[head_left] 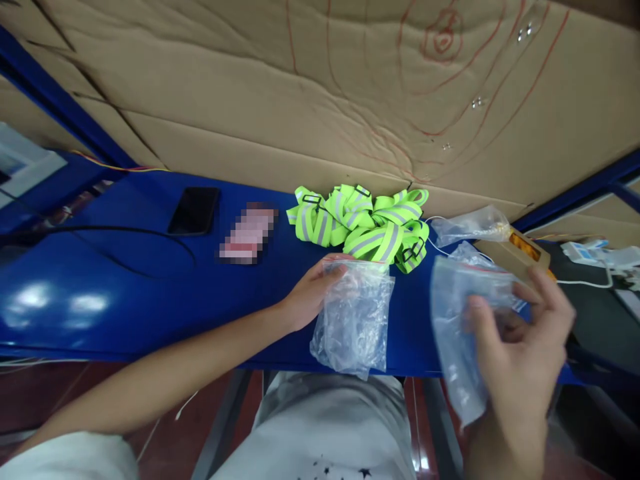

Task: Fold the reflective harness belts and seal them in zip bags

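The left hand (313, 290) is closed on a clear plastic bag (353, 320), thumb and fingertips pinching its upper edge. From that pinch the bag trails back towards the person's body, its long axis running away-to-near, with the crumpled lower end over the near edge of the blue table (100, 287). The right hand (520, 347), blurred, is off to the right of the left and raised nearer the camera. It clasps a second clear bag (457, 347), thumb on the near face and fingers curled behind. That bag hangs roughly upright: its red-lined mouth is above the grip and its bottom is below, past the table edge. The two bags are apart, with bare table between them. A pile of reflective bands (363, 223), neon yellow with grey stripes, lies just beyond the left fingertips, very close to the pinched edge. It is up and to the left of the right hand, so the left hand is clearly the nearer of the two. Further left of the left grip lie a dark phone (194, 210) and a blurred-out pink item (247, 233). Beyond the right grip sit a third bag (470, 225) and a small cardboard box (520, 252)
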### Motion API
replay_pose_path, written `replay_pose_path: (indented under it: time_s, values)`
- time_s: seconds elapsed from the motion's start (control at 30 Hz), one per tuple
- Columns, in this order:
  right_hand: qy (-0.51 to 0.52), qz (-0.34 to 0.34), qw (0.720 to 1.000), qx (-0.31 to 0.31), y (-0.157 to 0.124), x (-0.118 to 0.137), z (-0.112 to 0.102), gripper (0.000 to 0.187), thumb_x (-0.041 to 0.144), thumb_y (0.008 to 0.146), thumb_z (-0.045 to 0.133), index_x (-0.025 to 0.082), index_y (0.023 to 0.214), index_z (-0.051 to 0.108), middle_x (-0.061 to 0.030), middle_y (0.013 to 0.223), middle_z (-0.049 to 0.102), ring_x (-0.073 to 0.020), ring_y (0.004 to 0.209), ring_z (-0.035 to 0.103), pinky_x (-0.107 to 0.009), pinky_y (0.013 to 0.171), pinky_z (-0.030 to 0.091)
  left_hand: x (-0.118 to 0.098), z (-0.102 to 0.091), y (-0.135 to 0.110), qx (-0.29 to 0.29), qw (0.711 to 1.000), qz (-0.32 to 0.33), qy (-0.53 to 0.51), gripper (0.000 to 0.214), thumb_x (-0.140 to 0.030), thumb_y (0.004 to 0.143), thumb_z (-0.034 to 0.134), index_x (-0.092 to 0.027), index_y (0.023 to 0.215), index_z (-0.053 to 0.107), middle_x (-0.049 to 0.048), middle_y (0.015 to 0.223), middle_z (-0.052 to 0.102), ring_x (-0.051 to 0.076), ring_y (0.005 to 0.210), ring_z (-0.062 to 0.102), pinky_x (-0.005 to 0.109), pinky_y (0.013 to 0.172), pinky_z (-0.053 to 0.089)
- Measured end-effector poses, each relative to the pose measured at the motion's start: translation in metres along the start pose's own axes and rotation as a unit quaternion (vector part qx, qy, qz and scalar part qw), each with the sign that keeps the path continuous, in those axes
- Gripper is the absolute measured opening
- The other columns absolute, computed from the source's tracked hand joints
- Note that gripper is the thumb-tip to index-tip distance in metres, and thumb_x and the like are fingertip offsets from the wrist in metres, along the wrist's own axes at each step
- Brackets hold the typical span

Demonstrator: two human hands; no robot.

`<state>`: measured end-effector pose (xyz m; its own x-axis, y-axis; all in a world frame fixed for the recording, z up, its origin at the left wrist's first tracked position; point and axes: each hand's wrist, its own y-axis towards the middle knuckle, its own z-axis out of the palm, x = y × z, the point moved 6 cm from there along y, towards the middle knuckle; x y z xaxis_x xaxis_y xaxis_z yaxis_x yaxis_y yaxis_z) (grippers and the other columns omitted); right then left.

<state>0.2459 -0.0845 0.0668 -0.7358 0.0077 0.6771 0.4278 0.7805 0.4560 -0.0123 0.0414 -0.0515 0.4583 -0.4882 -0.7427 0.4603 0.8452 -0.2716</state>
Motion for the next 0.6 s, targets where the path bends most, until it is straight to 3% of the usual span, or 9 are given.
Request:
replay_pose_path:
  time_s: [0.03, 0.1, 0.13, 0.23, 0.33, 0.4, 0.47, 0.53, 0.6]
  values:
    - [-0.022, -0.015, 1.0, 0.001, -0.014, 0.018, 0.009, 0.069, 0.048, 0.094, 0.07, 0.045, 0.156, 0.041, -0.0123, 0.15, 0.048, -0.0332, 0.11, 0.065, -0.051, 0.082, 0.057, 0.0, 0.001, -0.001, -0.002, 1.0, 0.004, -0.005, 0.044, -0.036, 0.08, 0.089, -0.02, 0.115, 0.067, 0.0039, 0.104, 0.074, 0.021, 0.094, 0.073, 0.035, 0.083, 0.061]
    - [-0.043, -0.054, 0.99, 0.121, -0.035, 0.044, 0.053, 0.055, 0.048, 0.098, 0.063, 0.04, 0.15, 0.049, -0.0133, 0.145, 0.051, -0.0266, 0.091, 0.068, -0.046, 0.071, 0.06, 0.002, 0.004, -0.003, -0.008, 1.0, 0.009, -0.018, 0.043, -0.035, 0.081, 0.088, -0.021, 0.116, 0.067, 0.0018, 0.105, 0.074, 0.019, 0.092, 0.072, 0.031, 0.083, 0.059]
    - [-0.063, -0.067, 0.985, 0.147, -0.042, 0.051, 0.076, 0.05, 0.048, 0.101, 0.058, 0.036, 0.149, 0.051, -0.0151, 0.146, 0.051, -0.0277, 0.092, 0.07, -0.046, 0.068, 0.06, 0.002, 0.005, -0.004, -0.009, 1.0, 0.012, -0.026, 0.043, -0.035, 0.082, 0.088, -0.021, 0.117, 0.067, 0.0013, 0.106, 0.074, 0.018, 0.093, 0.072, 0.029, 0.084, 0.058]
    - [-0.122, -0.119, 0.97, 0.171, -0.052, 0.055, 0.138, 0.051, 0.043, 0.106, 0.045, 0.024, 0.153, 0.052, -0.0218, 0.151, 0.051, -0.04, 0.12, 0.064, -0.059, 0.09, 0.058, 0.004, 0.008, -0.004, -0.007, 0.998, 0.006, -0.058, 0.045, -0.041, 0.081, 0.088, -0.021, 0.116, 0.069, 0.0017, 0.111, 0.075, 0.018, 0.104, 0.07, 0.027, 0.091, 0.054]
    - [-0.152, -0.132, 0.964, 0.176, -0.058, 0.046, 0.175, 0.056, 0.041, 0.108, 0.04, 0.025, 0.161, 0.043, -0.0207, 0.166, 0.039, -0.0463, 0.145, 0.045, -0.077, 0.112, 0.037, 0.01, 0.01, -0.003, 0.017, 0.997, -0.031, -0.066, 0.055, -0.059, 0.082, 0.083, -0.02, 0.119, 0.07, 0.0065, 0.119, 0.075, 0.024, 0.117, 0.067, 0.03, 0.095, 0.052]
    - [-0.157, -0.126, 0.962, 0.185, -0.062, 0.04, 0.185, 0.06, 0.04, 0.109, 0.038, 0.026, 0.166, 0.034, -0.0175, 0.174, 0.025, -0.0448, 0.159, 0.026, -0.081, 0.119, 0.019, 0.012, 0.007, -0.002, 0.023, 0.999, -0.022, -0.044, 0.056, -0.051, 0.08, 0.088, -0.02, 0.124, 0.069, 0.0073, 0.126, 0.073, 0.025, 0.124, 0.065, 0.03, 0.099, 0.05]
    - [-0.15, -0.122, 0.957, 0.216, -0.065, 0.036, 0.187, 0.063, 0.041, 0.109, 0.035, 0.023, 0.169, 0.025, -0.0165, 0.177, 0.012, -0.0411, 0.164, 0.01, -0.078, 0.124, 0.01, 0.013, 0.001, 0.0, 0.009, 1.0, -0.001, -0.025, 0.055, -0.033, 0.076, 0.093, -0.021, 0.124, 0.069, 0.0058, 0.127, 0.073, 0.023, 0.124, 0.064, 0.029, 0.102, 0.048]
    - [-0.105, -0.131, 0.946, 0.278, -0.062, 0.033, 0.182, 0.067, 0.044, 0.11, 0.034, 0.022, 0.171, 0.017, -0.0154, 0.178, 0.007, -0.0367, 0.165, 0.006, -0.071, 0.128, 0.013, 0.015, -0.004, 0.001, -0.008, 1.0, -0.003, -0.023, 0.051, -0.026, 0.076, 0.092, -0.021, 0.122, 0.07, 0.0051, 0.122, 0.075, 0.021, 0.116, 0.068, 0.028, 0.099, 0.05]
    - [-0.026, -0.139, 0.941, 0.308, -0.048, 0.025, 0.164, 0.069, 0.046, 0.11, 0.034, 0.024, 0.171, 0.013, -0.0134, 0.177, 0.017, -0.0295, 0.165, 0.017, -0.059, 0.13, 0.025, 0.017, -0.007, 0.002, -0.019, 0.999, -0.017, -0.027, 0.049, -0.029, 0.077, 0.091, -0.02, 0.121, 0.071, 0.0056, 0.116, 0.077, 0.021, 0.105, 0.072, 0.03, 0.092, 0.053]
